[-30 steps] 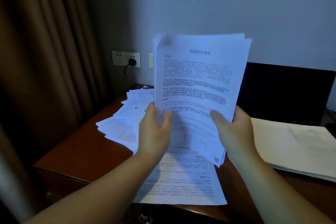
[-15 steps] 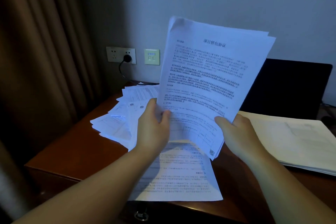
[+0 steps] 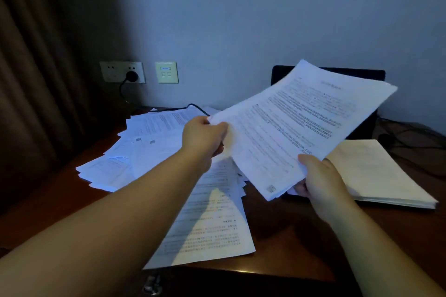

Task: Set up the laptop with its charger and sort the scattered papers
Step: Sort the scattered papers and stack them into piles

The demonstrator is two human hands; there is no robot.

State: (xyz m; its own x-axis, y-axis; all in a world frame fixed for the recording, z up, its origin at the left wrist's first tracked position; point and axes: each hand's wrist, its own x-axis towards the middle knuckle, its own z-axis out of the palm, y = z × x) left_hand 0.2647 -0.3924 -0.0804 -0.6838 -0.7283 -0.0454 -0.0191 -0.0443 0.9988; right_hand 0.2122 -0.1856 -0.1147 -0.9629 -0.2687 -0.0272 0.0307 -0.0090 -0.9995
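— Bench [image 3: 60,195] first: dark reddish wood, smooth, faintly glossy, set against the far wall. What sits on it?

— Scattered papers [image 3: 144,149], fanned loosely across the left and middle; thin printed white sheets, corners overlapping at odd angles, not yet sorted. Nearest sheet [image 3: 210,229] hanging slightly over the near edge.

— And on the right?

— Squared cream stack [image 3: 376,176], edges flush, probably the finished pile. Behind it the laptop [image 3: 362,128], dark, mostly hidden by paper.

— Charger?

— Black cable [image 3: 195,107] trailing from the plug [image 3: 131,76] in the far wall socket, across the far bench, then lost behind paper. Link to the laptop not visible.

— In the air?

— Held sheaf [image 3: 301,125], several printed sheets, flat and tilted, above the bench between the scatter and the stack. Seemingly headed right toward that stack.

— Grip?

— Left hand [image 3: 202,140]: thumb and curled fingers clamped on the sheaf's left corner. Right hand [image 3: 321,181]: thumb on top, fingers curled beneath the near edge. Two holds, likely to stop limp paper sagging or sliding apart.
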